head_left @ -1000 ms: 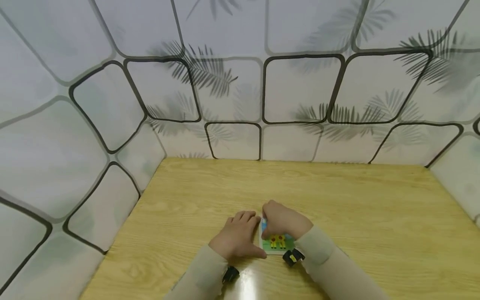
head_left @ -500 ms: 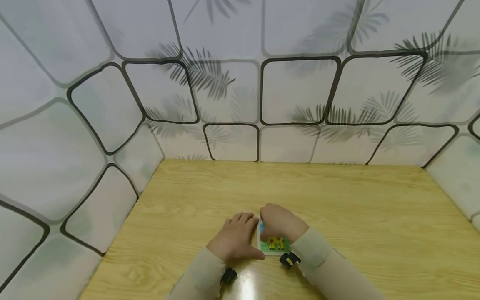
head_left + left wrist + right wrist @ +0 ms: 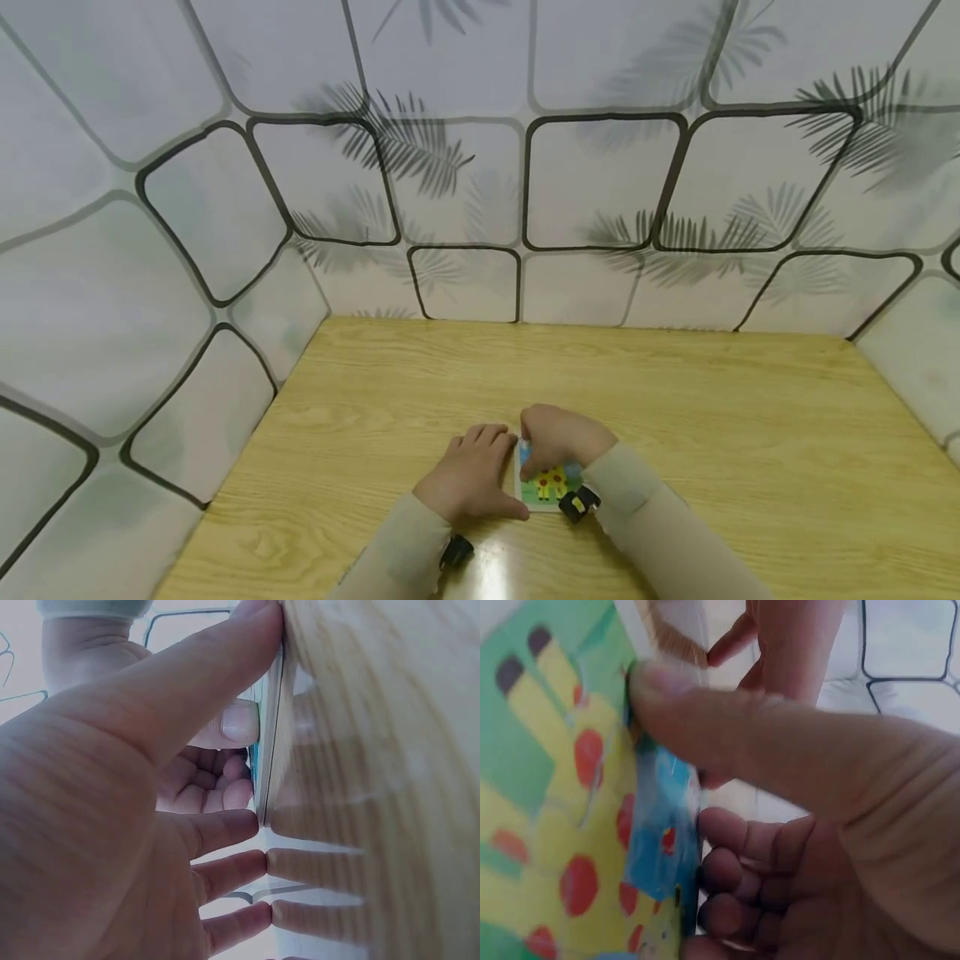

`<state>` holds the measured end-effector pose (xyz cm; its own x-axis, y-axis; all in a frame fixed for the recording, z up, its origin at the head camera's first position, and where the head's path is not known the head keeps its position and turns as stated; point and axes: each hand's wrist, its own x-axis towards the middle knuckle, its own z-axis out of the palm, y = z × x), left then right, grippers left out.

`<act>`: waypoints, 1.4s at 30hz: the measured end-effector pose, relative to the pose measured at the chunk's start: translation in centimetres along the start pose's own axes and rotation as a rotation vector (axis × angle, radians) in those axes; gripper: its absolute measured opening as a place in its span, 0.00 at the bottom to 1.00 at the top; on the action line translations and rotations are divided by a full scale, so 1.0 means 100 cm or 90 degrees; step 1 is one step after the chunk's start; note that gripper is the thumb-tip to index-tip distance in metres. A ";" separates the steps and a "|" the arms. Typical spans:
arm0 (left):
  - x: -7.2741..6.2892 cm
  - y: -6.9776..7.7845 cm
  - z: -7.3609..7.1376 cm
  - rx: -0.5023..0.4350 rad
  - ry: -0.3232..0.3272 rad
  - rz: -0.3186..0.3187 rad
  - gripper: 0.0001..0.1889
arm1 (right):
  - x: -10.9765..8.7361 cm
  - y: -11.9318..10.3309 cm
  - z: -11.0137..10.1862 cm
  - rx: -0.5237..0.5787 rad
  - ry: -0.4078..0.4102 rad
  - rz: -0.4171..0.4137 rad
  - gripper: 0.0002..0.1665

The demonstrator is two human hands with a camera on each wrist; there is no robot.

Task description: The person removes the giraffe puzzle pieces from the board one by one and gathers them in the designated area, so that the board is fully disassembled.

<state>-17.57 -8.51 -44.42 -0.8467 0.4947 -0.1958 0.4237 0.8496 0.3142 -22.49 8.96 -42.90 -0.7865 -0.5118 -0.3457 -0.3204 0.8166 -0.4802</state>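
Yellowish wood-grain table [image 3: 375, 375] meets a pale palm-leaf wall [image 3: 600, 183] along its far edge. Nearer, around the middle, lies a giraffe picture board [image 3: 548, 487]. At its left, the left hand [image 3: 472, 477] spreads wide; the right hand [image 3: 566, 439] curls over it, pinching or not, I cannot tell.

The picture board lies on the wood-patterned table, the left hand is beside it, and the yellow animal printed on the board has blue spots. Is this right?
Not quite: the spots on the yellow animal are red, not blue, as the right wrist view shows. The picture board does lie on the wood-patterned table, with the left hand beside it.
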 end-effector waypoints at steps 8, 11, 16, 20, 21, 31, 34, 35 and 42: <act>0.002 0.000 -0.001 -0.002 -0.010 0.000 0.53 | 0.002 0.011 0.002 0.038 0.013 -0.063 0.19; 0.007 0.001 0.000 -0.010 -0.011 0.007 0.53 | 0.000 0.016 0.004 0.057 0.028 -0.082 0.20; 0.017 0.005 -0.002 0.009 -0.020 0.011 0.53 | -0.004 0.023 0.002 0.073 0.048 -0.102 0.20; 0.021 0.008 -0.005 0.014 -0.040 0.001 0.52 | -0.006 0.024 0.001 0.081 0.050 -0.113 0.19; 0.022 0.009 -0.005 0.012 -0.045 -0.001 0.52 | -0.007 0.024 0.000 0.083 0.050 -0.114 0.19; 0.021 0.015 -0.008 -0.003 -0.048 0.001 0.53 | -0.010 0.023 0.000 0.089 0.056 -0.120 0.18; 0.024 0.014 -0.007 -0.010 -0.052 -0.001 0.55 | -0.010 0.022 0.000 0.083 0.057 -0.129 0.16; 0.025 0.012 -0.006 -0.013 -0.056 -0.004 0.55 | -0.010 0.021 0.000 0.081 0.058 -0.131 0.16; 0.027 0.011 -0.005 -0.027 -0.072 -0.016 0.53 | -0.011 0.019 0.001 0.089 0.069 -0.120 0.13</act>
<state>-19.52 -6.33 -44.12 -0.8139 0.4932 -0.3072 0.3869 0.8544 0.3469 -22.16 11.09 -43.47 -0.7740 -0.6140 -0.1547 -0.3964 0.6604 -0.6377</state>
